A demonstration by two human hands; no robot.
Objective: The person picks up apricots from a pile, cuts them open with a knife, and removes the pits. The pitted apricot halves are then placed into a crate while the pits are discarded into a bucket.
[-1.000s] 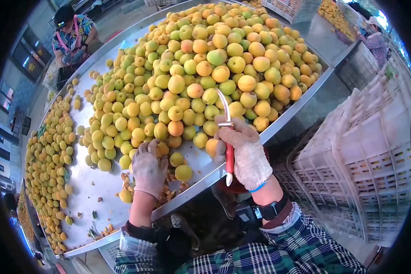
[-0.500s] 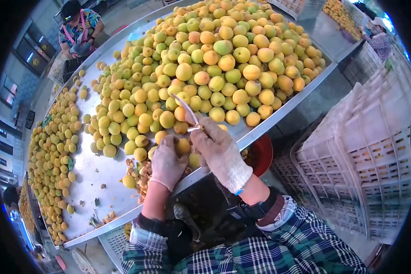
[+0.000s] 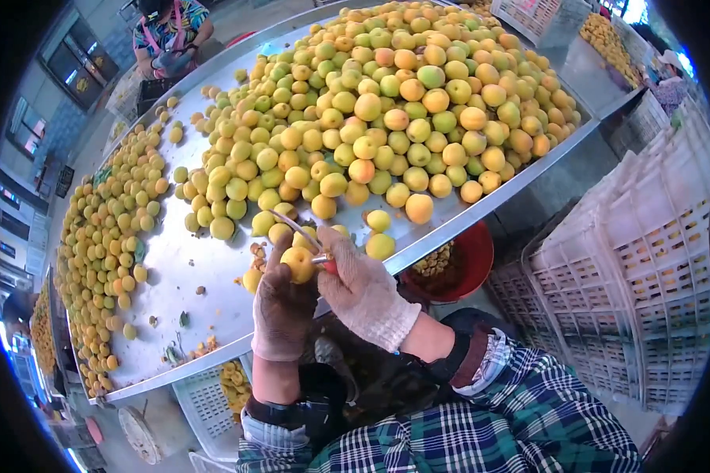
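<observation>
My left hand point(image 3: 280, 311), in a stained glove, is turned up with its fingers closed around a yellow apricot point(image 3: 297, 266) near the table's front edge. Close beside it, my gloved right hand point(image 3: 363, 292) grips a small curved knife point(image 3: 294, 229) by its red handle. The thin blade points up and left, just past the top of the apricot. Several loose apricots point(image 3: 380, 246) lie on the metal table point(image 3: 189, 284) around my hands. A few brownish fruit scraps point(image 3: 257, 251) sit just left of my left hand.
A large heap of apricots point(image 3: 418, 102) covers the table's far side, with another group point(image 3: 106, 252) at left. Below the front edge stands a red bucket point(image 3: 479, 260) with cut fruit. Stacked white crates point(image 3: 599, 244) rise at right. A person point(image 3: 173, 39) works across the table.
My left hand has turned from back-up over the fruit to palm-up, now holding an apricot. My right hand has brought the knife beside it. Fewer scraps show near the edge. The view has shifted.
</observation>
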